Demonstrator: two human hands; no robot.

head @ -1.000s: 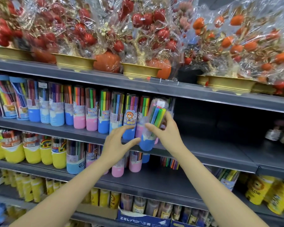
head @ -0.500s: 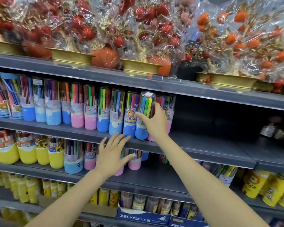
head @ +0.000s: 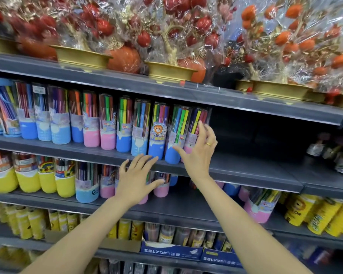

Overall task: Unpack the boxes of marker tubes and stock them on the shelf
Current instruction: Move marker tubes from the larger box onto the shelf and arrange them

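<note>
Grey shelf [head: 246,171] carries a row of upright marker tubes [head: 125,125]. Right hand [head: 198,153], fingers spread, rests against the pink-based end tube [head: 196,129]; left hand [head: 136,179] hovers spread, holding nothing.

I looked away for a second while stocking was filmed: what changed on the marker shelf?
The right hand set the tilted blue-based marker tube upright at the end of the row and has opened, fingers only brushing it. The left hand dropped away, open, toward the shelf below. The other tubes stayed put.
</note>
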